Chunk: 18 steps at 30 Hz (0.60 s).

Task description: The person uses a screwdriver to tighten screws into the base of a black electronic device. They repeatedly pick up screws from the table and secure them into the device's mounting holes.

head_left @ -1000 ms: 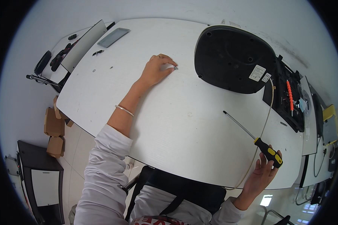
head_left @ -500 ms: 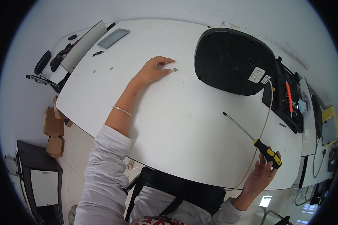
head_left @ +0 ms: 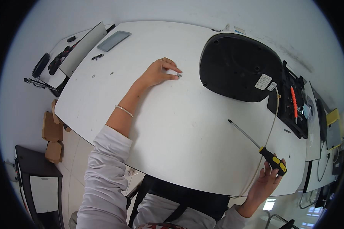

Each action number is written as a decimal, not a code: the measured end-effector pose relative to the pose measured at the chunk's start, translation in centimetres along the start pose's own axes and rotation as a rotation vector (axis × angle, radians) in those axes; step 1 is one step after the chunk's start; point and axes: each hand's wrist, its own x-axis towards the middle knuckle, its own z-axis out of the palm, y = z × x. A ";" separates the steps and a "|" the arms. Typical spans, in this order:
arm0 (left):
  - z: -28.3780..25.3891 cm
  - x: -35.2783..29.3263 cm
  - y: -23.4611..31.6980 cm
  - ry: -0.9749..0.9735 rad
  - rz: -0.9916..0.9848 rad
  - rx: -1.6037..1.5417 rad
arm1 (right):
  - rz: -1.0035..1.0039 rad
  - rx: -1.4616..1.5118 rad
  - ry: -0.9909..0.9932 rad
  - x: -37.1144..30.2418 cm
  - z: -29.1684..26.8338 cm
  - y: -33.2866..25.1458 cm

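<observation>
My left hand [head_left: 160,72] rests over the white table [head_left: 160,122], thumb and forefinger curved around a little pile of small metal screws [head_left: 179,76]. A narrow gap still shows between those two fingertips, and the screws lie right at them. At the near right, my right hand [head_left: 265,183] grips a screwdriver [head_left: 271,156] by its black and yellow handle, with the shaft pointing up and left. Beyond it lies a black rounded appliance base [head_left: 233,68], underside up, with white labels and several screw holes.
A pale cable [head_left: 273,126] runs from the base past my right hand to the table's front edge. On the right is a black tool case [head_left: 294,95] with an orange-handled tool [head_left: 294,101]. A grey tray [head_left: 114,41] lies far left; cardboard boxes [head_left: 52,126] stand below.
My left thumb and forefinger have drawn closer together around the screws. The right hand keeps its hold on the screwdriver. The whole view has shifted slightly.
</observation>
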 end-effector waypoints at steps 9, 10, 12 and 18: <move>0.1 0.5 -0.7 -0.001 0.002 -0.018 | 0.003 0.006 -0.001 0.0 0.0 0.0; 0.2 0.5 -0.6 0.006 -0.004 -0.011 | 0.002 0.006 -0.006 0.0 0.0 0.0; 0.3 0.4 -0.3 0.018 -0.017 0.002 | 0.002 0.014 -0.012 0.0 -0.1 0.0; 0.4 0.5 -0.5 0.038 -0.011 0.044 | 0.000 0.021 -0.011 0.0 0.1 0.0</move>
